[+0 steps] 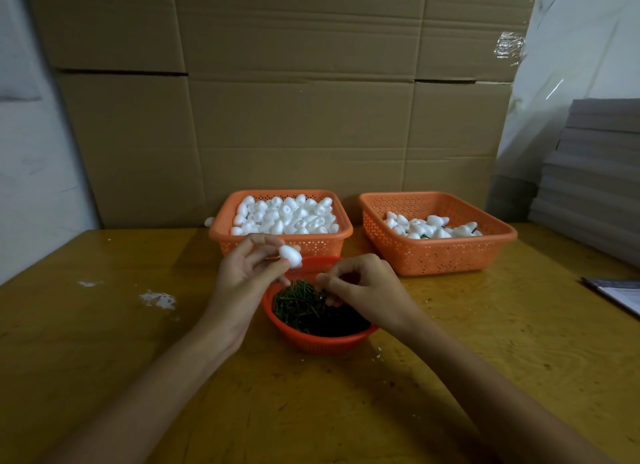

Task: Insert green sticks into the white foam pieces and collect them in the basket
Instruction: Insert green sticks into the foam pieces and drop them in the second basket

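I'm watching the left hand (242, 273) pinching one white foam piece (290, 256) between thumb and fingertips, just above the far rim of the red bowl (322, 342) near the middle of the table (104, 325). The right hand (360, 287) is hovering over the green sticks (298, 304) with fingertips drawn together; whether a stick is caught there I cannot tell. I'm judging the risk to be a thin stick slipping, or entering off-centre and splitting the soft foam. Toward the far edge, the supply basket (221, 228) and the collecting basket (433, 256) are sitting side by side.
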